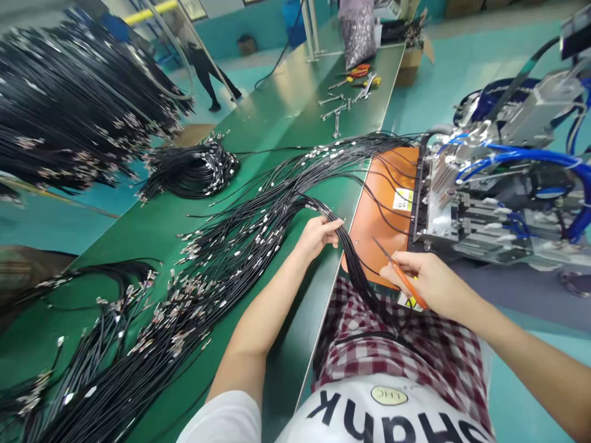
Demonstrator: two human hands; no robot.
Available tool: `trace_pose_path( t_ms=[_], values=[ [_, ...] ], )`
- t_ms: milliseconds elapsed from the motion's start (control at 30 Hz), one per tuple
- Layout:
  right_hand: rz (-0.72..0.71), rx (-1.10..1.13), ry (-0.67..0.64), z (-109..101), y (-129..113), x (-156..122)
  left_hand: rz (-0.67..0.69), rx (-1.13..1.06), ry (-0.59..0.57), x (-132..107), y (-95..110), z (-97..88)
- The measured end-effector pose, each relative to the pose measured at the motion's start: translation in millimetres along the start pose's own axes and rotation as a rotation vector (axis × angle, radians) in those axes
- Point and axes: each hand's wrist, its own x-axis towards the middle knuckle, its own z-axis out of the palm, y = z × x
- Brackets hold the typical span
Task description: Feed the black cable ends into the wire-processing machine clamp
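My left hand (321,237) is closed round a bundle of black cables (353,261) near the table's front edge. From there the bundle bends down over the edge onto my lap, where its lower end is hard to make out. My right hand (422,280) grips an orange-handled tool (406,284) with a thin, dark, pointed tip; its exact kind is unclear. The tip points up and left, above an orange machine surface (369,212), apart from the bundle. Many more black cables with white tags (258,237) spread across the green table (281,123).
A machine (484,191) with blue hoses stands at the right, several cables reaching it. Coiled cables (198,167) lie on the far side; a dense hanging mass of cables (78,98) fills the upper left. Wrenches (337,120) and a full plastic bag (359,34) are farther back.
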Motion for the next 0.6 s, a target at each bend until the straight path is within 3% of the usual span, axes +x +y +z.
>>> trace_pose_path(
  t_ms=[167,300,433,600],
  values=[
    [0.025,-0.233,-0.055,-1.8,-1.1,4.3,-0.091,-0.009,0.133,68.2,-0.3,-17.5],
    [-0.004,-0.237,-0.048,-6.7,-9.5,6.2,-0.120,-0.049,0.256,103.8,18.2,-30.8],
    [-0.030,-0.205,-0.038,-7.8,-8.3,2.8,-0.127,-0.127,0.305,112.6,28.6,-36.6],
    [-0.036,-0.070,-0.030,-3.4,5.1,-6.3,-0.068,-0.233,0.377,111.9,21.1,-42.8]
  ],
)
